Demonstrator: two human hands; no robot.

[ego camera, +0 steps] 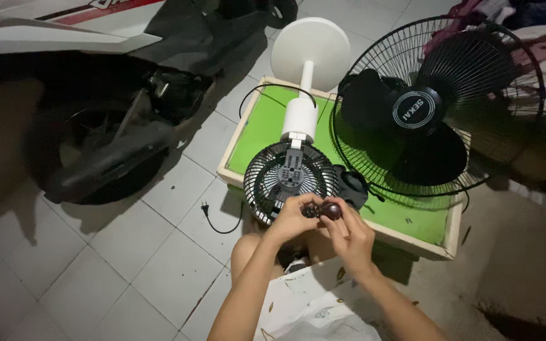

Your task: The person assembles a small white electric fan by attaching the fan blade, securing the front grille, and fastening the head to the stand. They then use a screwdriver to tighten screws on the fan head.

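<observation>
Holding a small dark rounded part (330,210) between them, the left hand (292,218) and right hand (349,232) meet just in front of the person's knees, fingers of both pinched closed around it; held up close like this, it sits right under the camera, probably for a good look at something small. It looks like a knob or cap with a smaller piece beside it, but it is too dark and too covered by fingers to be sure. Just beyond the hands, a white fan (298,126) lies on its back on the low green surface (406,218), its round base pointing away and its bare rear grille (291,181) facing up, so the motor side is open to reach. A black fan (437,107) stands tilted beside it, touching the surface. A cord and plug (205,207) trail onto the tiled floor (96,278). A scooter (96,95) at left is cut off by the frame.
</observation>
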